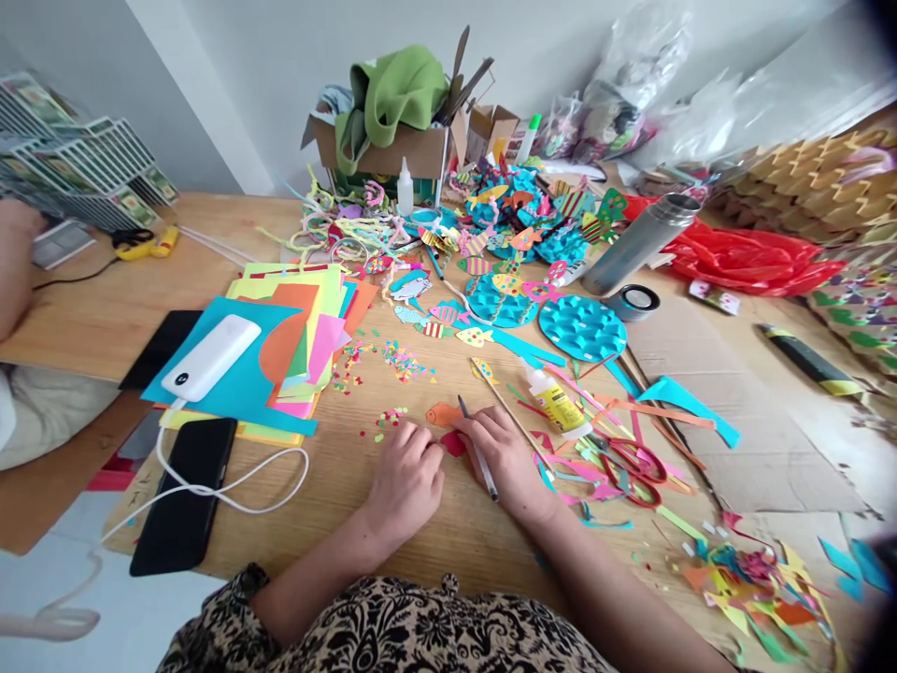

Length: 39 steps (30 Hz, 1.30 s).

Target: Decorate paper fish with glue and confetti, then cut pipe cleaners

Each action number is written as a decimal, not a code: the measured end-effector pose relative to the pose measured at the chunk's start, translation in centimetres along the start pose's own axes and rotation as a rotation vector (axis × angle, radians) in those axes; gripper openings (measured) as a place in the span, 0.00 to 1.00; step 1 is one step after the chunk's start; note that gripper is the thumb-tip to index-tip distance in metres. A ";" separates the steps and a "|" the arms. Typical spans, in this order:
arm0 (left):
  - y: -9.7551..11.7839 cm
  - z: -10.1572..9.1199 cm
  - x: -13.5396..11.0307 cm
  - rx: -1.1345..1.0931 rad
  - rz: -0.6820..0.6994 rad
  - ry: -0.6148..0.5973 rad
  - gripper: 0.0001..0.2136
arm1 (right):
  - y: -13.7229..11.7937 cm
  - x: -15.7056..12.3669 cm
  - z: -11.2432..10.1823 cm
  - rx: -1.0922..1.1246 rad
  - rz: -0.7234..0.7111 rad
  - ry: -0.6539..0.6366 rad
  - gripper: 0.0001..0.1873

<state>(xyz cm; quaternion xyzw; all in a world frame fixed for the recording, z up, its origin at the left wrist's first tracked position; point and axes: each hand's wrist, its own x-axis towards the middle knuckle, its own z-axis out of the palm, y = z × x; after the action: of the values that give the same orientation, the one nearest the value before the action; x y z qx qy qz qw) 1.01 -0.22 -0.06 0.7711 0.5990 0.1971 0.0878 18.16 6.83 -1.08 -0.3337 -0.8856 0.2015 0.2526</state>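
Observation:
My right hand (501, 453) is closed around a slim dark-and-silver pen (483, 463), whose upper end slants up past an orange paper fish (441, 412). The fish lies flat on the table just beyond my fingers. Between my two hands is a small dark red paper piece (454, 443), partly covered by my right fingers. My left hand (406, 479) rests beside it with its fingers curled; whatever they pinch, if anything, is hidden. Small confetti dots (391, 419) lie beyond my left hand. A wooden stick (515, 411) and a yellow-labelled glue bottle (559, 404) lie to the right.
Coloured paper sheets (301, 308), a white power bank (214, 355) and a black phone (183, 495) are at left. Red-handled scissors (636, 472) lie among paper strips. Paper fish and blue scalloped discs (583, 328) spread behind; a steel flask (641, 245) lies tilted. Another person's arm (63, 467) is at far left.

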 end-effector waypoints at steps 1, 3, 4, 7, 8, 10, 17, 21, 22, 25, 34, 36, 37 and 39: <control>0.0 0.0 0.0 -0.002 0.000 0.001 0.10 | 0.0 0.0 0.1 0.003 0.005 0.000 0.16; 0.0 0.1 0.0 -0.006 0.000 0.006 0.10 | 0.1 0.0 0.2 0.020 0.019 0.001 0.16; 0.0 0.1 0.0 -0.008 0.001 0.007 0.10 | 0.1 0.0 0.3 0.029 0.028 0.002 0.16; -0.1 0.2 0.0 -0.016 -0.003 0.006 0.09 | 0.2 0.1 0.4 0.045 0.050 0.000 0.15; -0.1 0.2 0.1 -0.019 -0.005 0.005 0.09 | 0.2 0.1 0.4 0.045 0.055 -0.002 0.15; -0.1 0.2 0.1 -0.034 -0.009 0.015 0.10 | 0.0 0.2 0.4 0.041 0.060 -0.009 0.14; -0.2 -0.1 0.4 -0.147 -0.053 0.176 0.15 | -0.5 0.5 -1.3 0.027 0.069 0.058 0.11; 0.1 -0.8 0.8 -0.173 -0.050 0.204 0.16 | 0.0 1.6 -3.5 -0.045 0.057 0.020 0.08; 0.2 -1.0 0.9 -0.171 -0.050 0.194 0.16 | 0.3 2.2 -3.9 -0.071 0.042 0.002 0.08; 0.7 -1.5 1.4 -0.154 -0.057 0.140 0.14 | 1.1 4.3 -4.5 -0.144 -0.008 -0.056 0.08; 0.2 -1.2 4.1 -0.039 -0.097 0.026 0.11 | 3.3 7.7 -2.6 -0.138 -0.089 -0.117 0.10; 0.1 -1.1 4.7 -0.013 -0.098 0.027 0.10 | 3.6 7.4 -2.9 -0.089 -0.076 -0.045 0.11; 0.1 -1.1 5.0 -0.003 -0.095 0.035 0.10 | 3.6 7.2 -3.2 -0.054 -0.056 0.012 0.11; 0.2 -1.0 5.4 0.014 -0.085 0.051 0.10 | 3.6 6.6 -3.6 0.030 0.025 0.148 0.09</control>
<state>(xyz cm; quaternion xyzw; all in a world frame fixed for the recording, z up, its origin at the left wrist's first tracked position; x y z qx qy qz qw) 1.91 4.75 1.97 0.7405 0.6345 0.2085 0.0755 17.74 14.58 1.96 -0.3548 -0.8571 0.1925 0.3200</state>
